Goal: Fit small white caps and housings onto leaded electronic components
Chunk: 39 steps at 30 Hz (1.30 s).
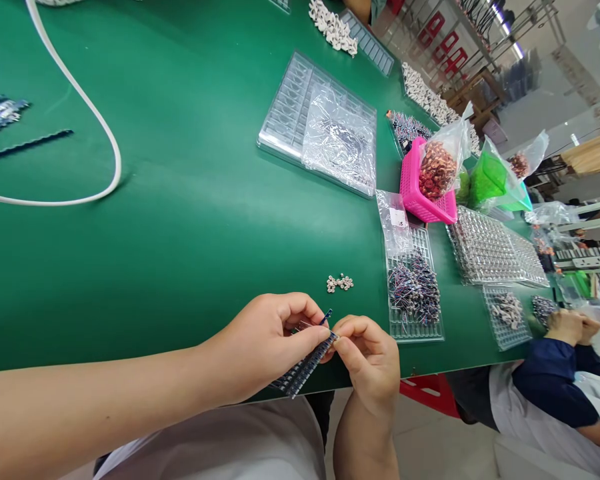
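Note:
Low in the view, close to the table's front edge, my left hand point(267, 340) is closed around a dark blue strip of small circuit boards point(307, 370). The strip slants down toward my body, and thin wires show by the left fingers. At the strip's upper right end, my right hand point(370, 353) is closed in a pinch; whatever sits between its fingertips is too small to make out. Just beyond both hands lies a little cluster of small round silvery parts point(340, 283) on the green table point(195, 260).
To the right is a clear tray point(415, 330) of wired components, with a pink basket point(413, 180) behind it. Stacked clear trays point(290, 100) carry a plastic bag. A white cable point(113, 147) curves at left, near blue strips point(25, 147). A co-worker point(545, 380) sits at right.

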Available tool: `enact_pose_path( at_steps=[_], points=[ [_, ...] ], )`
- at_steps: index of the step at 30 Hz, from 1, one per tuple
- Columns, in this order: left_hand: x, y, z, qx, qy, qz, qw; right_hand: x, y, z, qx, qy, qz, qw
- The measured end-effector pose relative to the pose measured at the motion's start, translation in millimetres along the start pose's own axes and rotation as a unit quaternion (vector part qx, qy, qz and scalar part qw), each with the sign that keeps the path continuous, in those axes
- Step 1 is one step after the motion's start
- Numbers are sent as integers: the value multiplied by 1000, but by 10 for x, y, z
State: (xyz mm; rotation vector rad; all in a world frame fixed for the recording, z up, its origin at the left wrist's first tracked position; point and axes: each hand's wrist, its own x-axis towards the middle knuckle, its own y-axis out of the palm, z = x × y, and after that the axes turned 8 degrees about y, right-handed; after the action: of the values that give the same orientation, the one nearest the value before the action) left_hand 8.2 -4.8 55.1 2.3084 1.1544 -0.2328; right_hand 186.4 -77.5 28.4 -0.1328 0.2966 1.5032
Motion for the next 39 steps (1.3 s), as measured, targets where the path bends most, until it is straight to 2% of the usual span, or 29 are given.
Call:
enact_pose_path(
  at_steps=[6, 16, 28, 33, 39],
  points=[
    [-3, -13, -8, 9, 0, -1, 1000, 1, 12, 12, -14, 17, -17, 1000],
    [6, -21, 15, 24, 11, 5, 1000, 11, 22, 28, -28, 2, -23, 999],
    [-12, -60, 11, 139, 49, 20, 989, 15, 5, 45, -47, 6, -12, 999],
    [-16, -65, 1, 120, 35, 43, 991, 34, -18, 37, 7, 52, 18, 998],
    [-15, -51, -2, 108, 10, 34, 994, 52, -49, 23, 31, 97, 36, 994]
  ],
)
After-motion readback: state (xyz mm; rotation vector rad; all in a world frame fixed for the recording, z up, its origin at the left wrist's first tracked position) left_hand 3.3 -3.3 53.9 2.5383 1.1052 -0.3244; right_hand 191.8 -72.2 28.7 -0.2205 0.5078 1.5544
